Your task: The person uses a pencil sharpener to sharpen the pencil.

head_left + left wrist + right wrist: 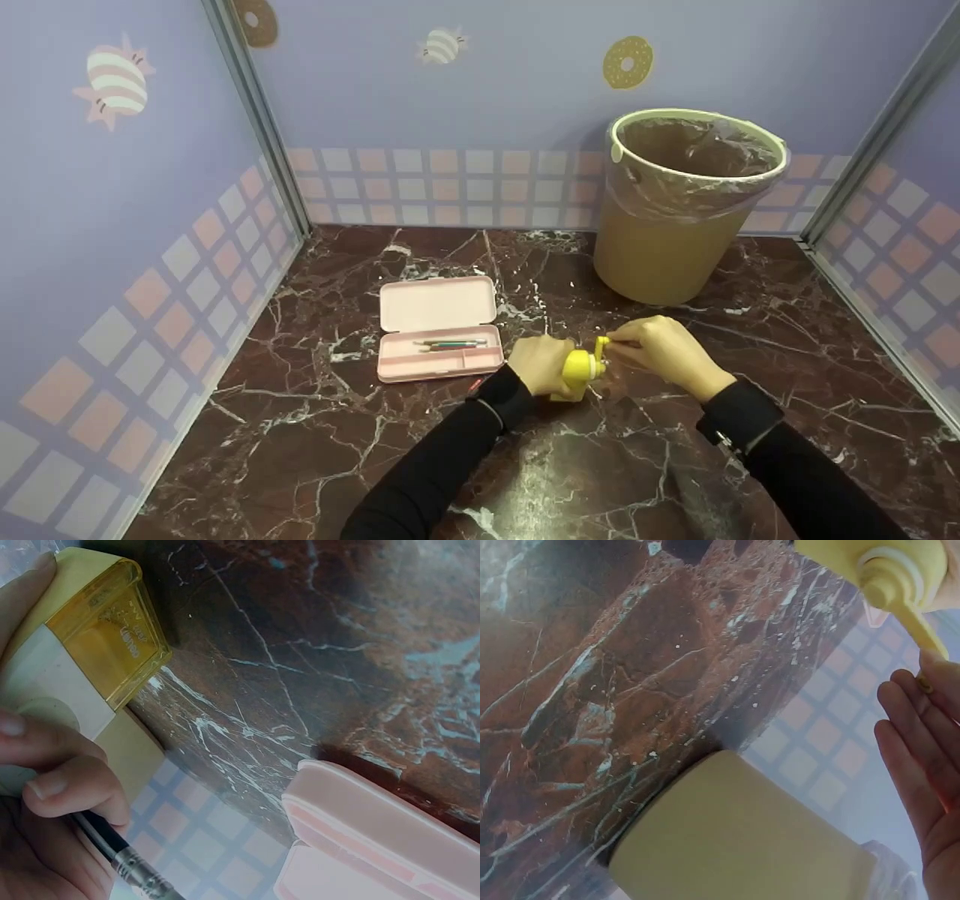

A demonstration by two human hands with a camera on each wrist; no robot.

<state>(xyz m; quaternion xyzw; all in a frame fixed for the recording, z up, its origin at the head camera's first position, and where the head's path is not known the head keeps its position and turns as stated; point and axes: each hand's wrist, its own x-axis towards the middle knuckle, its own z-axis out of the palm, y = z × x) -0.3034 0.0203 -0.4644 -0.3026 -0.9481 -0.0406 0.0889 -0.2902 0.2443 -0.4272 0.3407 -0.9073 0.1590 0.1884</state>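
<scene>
A yellow hand-crank pencil sharpener [577, 365] stands on the table. My left hand [538, 363] grips its body, and in the left wrist view a dark pencil [112, 846] with a silvery patterned end sticks out beneath the curled fingers of that hand. The sharpener's see-through drawer [112, 630] shows some dark bits inside. My right hand [664, 352] pinches the knob of the yellow crank [919, 628] between thumb and fingers. Left of the sharpener, an open pink pencil case [439, 306] holds several pencils [454, 344].
Behind and to the right stands a tall tan bin [660, 247] lined with a clear plastic bag. Small white crumbs lie on the dark marbled table [315, 450]. Patterned panels [450, 97] wall in the back and both sides.
</scene>
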